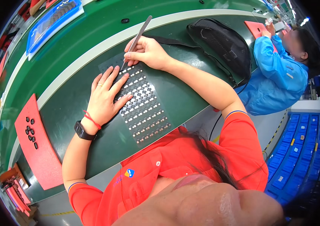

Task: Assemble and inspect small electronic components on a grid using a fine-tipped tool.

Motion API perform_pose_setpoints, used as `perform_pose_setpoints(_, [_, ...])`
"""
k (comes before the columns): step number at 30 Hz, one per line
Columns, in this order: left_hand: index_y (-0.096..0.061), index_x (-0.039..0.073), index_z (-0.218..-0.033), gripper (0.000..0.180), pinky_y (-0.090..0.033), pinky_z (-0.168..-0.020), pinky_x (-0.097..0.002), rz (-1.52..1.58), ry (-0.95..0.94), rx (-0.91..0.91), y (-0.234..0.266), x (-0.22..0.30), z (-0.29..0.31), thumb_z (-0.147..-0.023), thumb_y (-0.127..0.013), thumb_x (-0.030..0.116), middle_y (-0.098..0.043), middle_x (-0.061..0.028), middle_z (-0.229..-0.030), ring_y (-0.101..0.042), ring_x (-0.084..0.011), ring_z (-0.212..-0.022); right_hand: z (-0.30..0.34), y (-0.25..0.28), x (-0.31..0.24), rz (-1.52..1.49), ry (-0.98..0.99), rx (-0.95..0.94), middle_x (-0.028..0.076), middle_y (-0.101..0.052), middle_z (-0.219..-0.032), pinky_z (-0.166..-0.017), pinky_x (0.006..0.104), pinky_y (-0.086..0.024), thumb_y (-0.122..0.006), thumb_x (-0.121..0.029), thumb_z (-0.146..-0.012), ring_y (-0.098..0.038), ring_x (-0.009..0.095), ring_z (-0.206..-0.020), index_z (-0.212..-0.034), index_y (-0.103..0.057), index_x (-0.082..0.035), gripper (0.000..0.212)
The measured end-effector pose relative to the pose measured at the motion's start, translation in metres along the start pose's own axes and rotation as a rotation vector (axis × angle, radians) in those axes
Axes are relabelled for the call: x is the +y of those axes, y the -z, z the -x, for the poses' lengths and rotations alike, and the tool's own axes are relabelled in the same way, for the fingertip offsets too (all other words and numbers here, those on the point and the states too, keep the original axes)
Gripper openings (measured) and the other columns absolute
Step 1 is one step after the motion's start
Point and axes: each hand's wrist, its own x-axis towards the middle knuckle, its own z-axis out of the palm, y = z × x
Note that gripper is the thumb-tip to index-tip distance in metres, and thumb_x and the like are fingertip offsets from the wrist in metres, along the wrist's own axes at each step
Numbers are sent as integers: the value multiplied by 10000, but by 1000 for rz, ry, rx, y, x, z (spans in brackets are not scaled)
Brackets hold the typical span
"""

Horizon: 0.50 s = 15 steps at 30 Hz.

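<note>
A clear sheet (163,113) with rows of small silver and dark pieces lies on the green tabletop in front of me. My left hand (104,97) rests flat over its left side, fingers stretched out and slightly spread. Metal tweezers (140,33) are pinched in my right hand (149,52), near the sheet's far end. Their handle points up and away, while the tips reach down beside my left fingertips. Whether the tips grip one of the small pieces is too fine to tell.
Left of me, a red mat (39,150) carries several small black oval parts. Beyond the pale rail stands a blue tray (51,28). A black mesh bag (220,45) with a strap lies to the right, near a co-worker in a blue smock (276,83). Blue bins (295,150) stand at far right.
</note>
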Motion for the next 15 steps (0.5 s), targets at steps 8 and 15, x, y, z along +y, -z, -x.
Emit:
perform_pose_setpoints(8, [-541,150,-1273,505,-304,-1047,-478,17,-31,25,1,-1,-2,-846,-615,411,-466,-150,-1349,-413,-314,-1271,0,5,-2,-4,20,43,132,-656,-893,-643,258,-534,-649,-104,-864,-666,172,-728,-1059,-544,14,251])
perform_pose_setpoints(15, [-547,165,-1269,504,-308,-1049,-469,-23,-27,43,-4,-3,0,-850,-600,441,-477,-144,-1339,-423,-306,-1264,1,3,-3,39,-19,-3,128,-655,-919,-705,250,-526,-642,-88,-867,-652,152,-763,-1049,-548,9,227])
